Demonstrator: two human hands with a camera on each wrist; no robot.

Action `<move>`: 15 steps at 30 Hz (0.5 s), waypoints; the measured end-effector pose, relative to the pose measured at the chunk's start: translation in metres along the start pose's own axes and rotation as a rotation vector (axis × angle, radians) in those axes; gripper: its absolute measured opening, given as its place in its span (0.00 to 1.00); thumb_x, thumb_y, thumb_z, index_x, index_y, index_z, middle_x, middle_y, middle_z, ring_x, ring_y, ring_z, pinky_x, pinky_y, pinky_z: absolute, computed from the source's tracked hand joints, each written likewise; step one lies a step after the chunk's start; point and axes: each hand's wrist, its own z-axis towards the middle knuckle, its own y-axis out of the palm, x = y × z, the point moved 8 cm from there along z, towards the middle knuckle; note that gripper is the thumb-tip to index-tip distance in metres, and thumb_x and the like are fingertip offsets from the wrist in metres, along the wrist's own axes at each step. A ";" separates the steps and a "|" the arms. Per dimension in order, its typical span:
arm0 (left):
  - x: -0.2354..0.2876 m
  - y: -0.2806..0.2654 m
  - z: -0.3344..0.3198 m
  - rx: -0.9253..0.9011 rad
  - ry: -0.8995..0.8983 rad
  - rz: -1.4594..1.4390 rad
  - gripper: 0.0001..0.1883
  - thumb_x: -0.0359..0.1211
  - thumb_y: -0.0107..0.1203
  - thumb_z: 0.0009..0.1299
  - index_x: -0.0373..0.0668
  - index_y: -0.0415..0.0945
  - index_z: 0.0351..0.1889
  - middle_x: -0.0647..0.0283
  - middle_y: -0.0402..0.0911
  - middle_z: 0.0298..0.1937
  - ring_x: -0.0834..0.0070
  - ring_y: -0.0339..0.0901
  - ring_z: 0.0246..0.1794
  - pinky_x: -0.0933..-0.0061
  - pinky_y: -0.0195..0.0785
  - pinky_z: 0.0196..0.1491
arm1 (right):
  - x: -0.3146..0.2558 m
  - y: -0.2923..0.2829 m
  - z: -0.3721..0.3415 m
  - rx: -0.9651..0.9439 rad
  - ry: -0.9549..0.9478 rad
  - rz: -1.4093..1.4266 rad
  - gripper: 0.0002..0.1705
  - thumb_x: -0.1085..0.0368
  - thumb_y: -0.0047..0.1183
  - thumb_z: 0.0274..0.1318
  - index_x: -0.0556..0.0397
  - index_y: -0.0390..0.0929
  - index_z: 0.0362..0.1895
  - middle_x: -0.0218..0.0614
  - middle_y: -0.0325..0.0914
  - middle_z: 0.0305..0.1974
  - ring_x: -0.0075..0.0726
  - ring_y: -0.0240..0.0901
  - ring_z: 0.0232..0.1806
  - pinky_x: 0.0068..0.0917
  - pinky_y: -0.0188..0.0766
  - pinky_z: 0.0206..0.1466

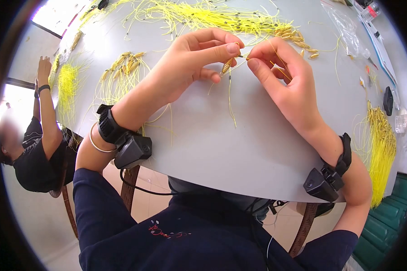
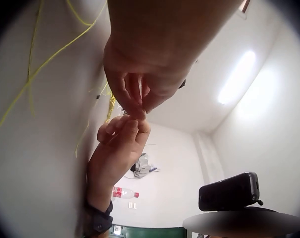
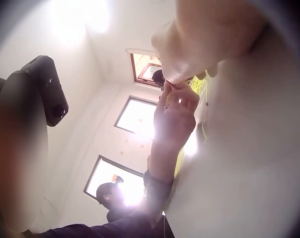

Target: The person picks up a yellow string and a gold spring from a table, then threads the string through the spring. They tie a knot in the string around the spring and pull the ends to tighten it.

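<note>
Between thumb and index finger, the left hand pinches a thin line beside a gold, ribbed coil, which hangs just below those fingertips. To its right, the right hand pinches the line close to a small dark piece, with a yellow strand across its curled fingers. A yellow-green line with a dark bead dangles between the hands over the grey table. In the left wrist view the fingertips of both hands nearly meet; the right wrist view shows the coil against the left hand.
Yellow lines with gold coils lie along the far side. Smaller bundles sit at left and right. A plastic bag, a black object and a bottle are at right. Another person sits at left.
</note>
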 end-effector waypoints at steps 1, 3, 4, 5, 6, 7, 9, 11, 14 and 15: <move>0.000 -0.001 0.000 0.000 -0.001 -0.001 0.09 0.38 0.52 0.68 0.46 0.72 0.41 0.73 0.71 0.37 0.89 0.68 0.36 0.93 0.62 0.22 | -0.003 0.000 0.000 0.000 -0.047 -0.029 0.02 0.71 0.52 0.52 0.53 0.72 0.31 0.27 0.74 0.26 0.17 0.65 0.25 0.16 0.56 0.22; -0.005 0.002 0.001 -0.047 -0.049 -0.087 0.09 0.38 0.52 0.67 0.46 0.72 0.41 0.74 0.71 0.37 0.90 0.67 0.36 0.93 0.62 0.22 | -0.005 0.000 0.000 -0.008 -0.061 -0.052 0.02 0.72 0.53 0.51 0.53 0.72 0.31 0.27 0.74 0.26 0.17 0.66 0.25 0.16 0.57 0.22; -0.005 0.002 0.001 -0.047 -0.050 -0.087 0.09 0.38 0.52 0.67 0.46 0.72 0.41 0.74 0.71 0.37 0.90 0.67 0.36 0.93 0.62 0.22 | -0.006 0.000 -0.001 -0.016 -0.075 -0.075 0.03 0.72 0.53 0.50 0.53 0.72 0.30 0.28 0.74 0.26 0.18 0.66 0.25 0.16 0.57 0.22; -0.006 0.001 0.001 -0.042 -0.059 -0.096 0.09 0.38 0.53 0.67 0.45 0.72 0.40 0.74 0.71 0.36 0.90 0.67 0.36 0.92 0.62 0.22 | -0.006 0.000 -0.001 -0.016 -0.075 -0.074 0.03 0.72 0.53 0.50 0.53 0.72 0.30 0.28 0.74 0.26 0.18 0.66 0.25 0.16 0.57 0.22; -0.007 0.001 0.001 -0.037 -0.067 -0.104 0.09 0.38 0.53 0.67 0.45 0.72 0.40 0.73 0.71 0.36 0.90 0.67 0.36 0.92 0.63 0.23 | -0.009 0.002 -0.001 -0.035 -0.111 -0.099 0.03 0.73 0.53 0.49 0.53 0.72 0.30 0.28 0.73 0.26 0.18 0.66 0.25 0.17 0.58 0.22; -0.007 0.001 0.001 -0.036 -0.068 -0.104 0.09 0.38 0.53 0.67 0.45 0.72 0.40 0.73 0.71 0.36 0.90 0.67 0.36 0.92 0.63 0.23 | -0.012 0.004 -0.002 -0.055 -0.148 -0.123 0.04 0.74 0.52 0.49 0.53 0.72 0.30 0.28 0.73 0.26 0.19 0.67 0.25 0.17 0.58 0.22; -0.004 0.003 0.001 -0.041 -0.038 0.033 0.09 0.37 0.53 0.67 0.43 0.73 0.40 0.72 0.73 0.35 0.90 0.69 0.35 0.90 0.65 0.24 | -0.016 0.005 -0.002 -0.066 -0.193 -0.139 0.04 0.75 0.52 0.48 0.53 0.73 0.30 0.28 0.73 0.26 0.20 0.67 0.25 0.17 0.59 0.22; -0.001 0.004 0.000 -0.074 -0.005 0.065 0.10 0.37 0.53 0.67 0.42 0.73 0.40 0.71 0.74 0.35 0.89 0.70 0.34 0.89 0.66 0.24 | -0.019 0.006 -0.002 -0.079 -0.238 -0.154 0.05 0.76 0.51 0.48 0.52 0.73 0.29 0.28 0.73 0.26 0.20 0.67 0.25 0.17 0.59 0.22; 0.001 0.008 -0.002 -0.086 0.041 0.087 0.11 0.36 0.54 0.67 0.40 0.72 0.41 0.69 0.75 0.35 0.87 0.72 0.34 0.88 0.68 0.25 | -0.024 0.003 -0.003 -0.032 -0.303 -0.150 0.05 0.76 0.52 0.48 0.52 0.73 0.29 0.28 0.74 0.27 0.21 0.68 0.26 0.16 0.59 0.23; 0.002 0.008 -0.002 -0.063 0.054 0.079 0.12 0.36 0.54 0.66 0.39 0.72 0.42 0.68 0.76 0.34 0.86 0.72 0.33 0.88 0.68 0.25 | -0.021 0.001 -0.002 -0.021 -0.264 -0.123 0.04 0.75 0.53 0.49 0.52 0.74 0.29 0.28 0.74 0.27 0.20 0.68 0.26 0.16 0.59 0.23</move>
